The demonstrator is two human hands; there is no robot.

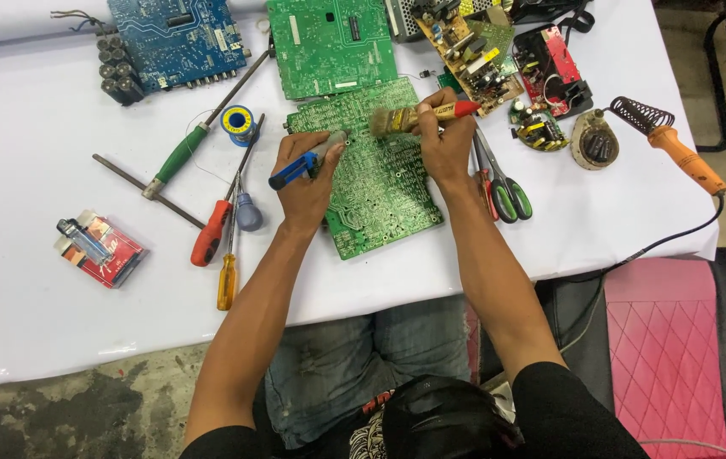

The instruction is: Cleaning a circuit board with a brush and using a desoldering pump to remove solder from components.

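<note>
- Green circuit board (371, 166) lies solder-side up on the white counter (31, 144), right in front of the person; it serves as the landmark in the head view.
- Left hand (305, 178) rests on the board's left edge, closed around a blue-and-grey desoldering pump (307, 159).
- Right hand (441, 140) sits over the board's upper right corner, gripping a red-handled brush (418, 116) whose bristles touch the board's top edge.
- Brushing the board clean appears to be the step in hand; the next move likely calls for light sweeps across the joints while the left hand steadies the board.
- Left of the board lie screwdrivers (210, 229) and a solder spool (238, 121); right of it, scissors (503, 187) and, farther off, an orange soldering iron (686, 157).
</note>
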